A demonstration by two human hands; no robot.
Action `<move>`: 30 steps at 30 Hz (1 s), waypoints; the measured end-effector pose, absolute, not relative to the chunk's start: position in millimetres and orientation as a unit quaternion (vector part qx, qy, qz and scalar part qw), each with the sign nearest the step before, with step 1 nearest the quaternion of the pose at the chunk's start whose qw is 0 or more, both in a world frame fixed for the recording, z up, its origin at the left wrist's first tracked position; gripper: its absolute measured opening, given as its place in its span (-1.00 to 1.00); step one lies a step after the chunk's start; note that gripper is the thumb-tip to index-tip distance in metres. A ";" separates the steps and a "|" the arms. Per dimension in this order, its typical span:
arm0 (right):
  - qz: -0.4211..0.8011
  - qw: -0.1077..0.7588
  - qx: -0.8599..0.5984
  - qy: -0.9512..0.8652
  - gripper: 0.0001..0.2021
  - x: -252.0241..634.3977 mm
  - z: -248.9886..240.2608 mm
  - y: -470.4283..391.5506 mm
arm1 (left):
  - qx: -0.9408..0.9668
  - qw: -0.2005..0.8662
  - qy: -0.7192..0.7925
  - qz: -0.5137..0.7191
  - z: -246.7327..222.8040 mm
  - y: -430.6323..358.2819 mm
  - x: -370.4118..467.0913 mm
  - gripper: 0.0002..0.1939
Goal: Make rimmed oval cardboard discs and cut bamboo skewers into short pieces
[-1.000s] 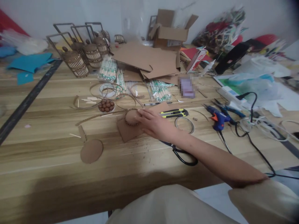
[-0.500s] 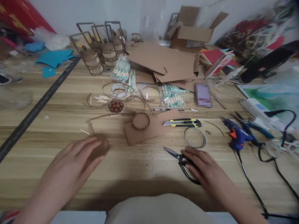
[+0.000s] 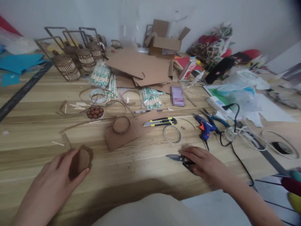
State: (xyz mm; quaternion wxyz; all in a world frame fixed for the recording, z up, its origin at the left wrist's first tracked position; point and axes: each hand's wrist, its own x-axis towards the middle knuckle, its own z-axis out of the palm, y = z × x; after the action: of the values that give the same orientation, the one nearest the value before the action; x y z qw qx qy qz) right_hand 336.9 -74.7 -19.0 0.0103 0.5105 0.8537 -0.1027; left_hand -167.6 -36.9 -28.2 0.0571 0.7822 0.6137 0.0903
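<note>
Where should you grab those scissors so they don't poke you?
I'd grip the scissors by their black handles, coming from the right side. The pointed blades aim left, so a hand from the right should stay away from the tip. That's just where the right hand has its fingers, covering part of the handles.

At 12 o'clock, the background is closed off by a plain, pale grey-white wall [image 3: 94, 14]. The middle is filled by a light wooden surface [image 3: 145, 166] with streaked grain, crossed by a dark strip [image 3: 25, 89] towards 9 to 10 o'clock. Pale floor [image 3: 207, 204] is revealed at 5 o'clock. Soft, dim light is cast, with a shadow [image 3: 122, 190] thrown towards 6 to 7.
</note>
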 end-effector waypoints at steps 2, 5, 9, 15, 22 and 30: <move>-0.065 0.018 0.534 0.843 -0.47 353.6 -17.9 -77.4 | 0.795 0.031 0.598 0.093 -26.1 -40.4 -149.3 -0.43; -0.002 0.003 0.561 0.828 -0.60 355.9 -14.9 -70.7 | 0.842 0.046 0.526 0.116 -23.5 -45.0 -109.0 -0.45; 0.026 -0.010 0.546 0.837 -0.70 323.7 -10.0 -45.4 | 0.876 0.100 0.461 0.095 -18.6 -45.0 -55.6 -0.47; -0.005 0.007 0.516 0.856 -0.75 286.5 -3.7 -10.9 | 0.891 0.138 0.431 0.041 -17.8 -37.2 -25.1 -0.45; -0.066 0.055 0.537 0.839 -0.74 291.4 -9.8 2.5 | 0.880 0.143 0.451 0.049 -26.2 -31.4 -23.6 -0.49; -0.135 0.022 0.525 0.840 -0.84 306.6 -14.7 3.6 | 0.879 0.109 0.458 0.078 -27.5 -14.9 -28.9 -0.55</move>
State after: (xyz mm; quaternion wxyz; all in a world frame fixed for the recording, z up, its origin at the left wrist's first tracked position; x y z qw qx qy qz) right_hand 306.6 3.6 -14.7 0.0216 0.5247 0.8402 -0.1350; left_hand -28.9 -14.9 -27.5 0.1089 0.8790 0.4577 0.0778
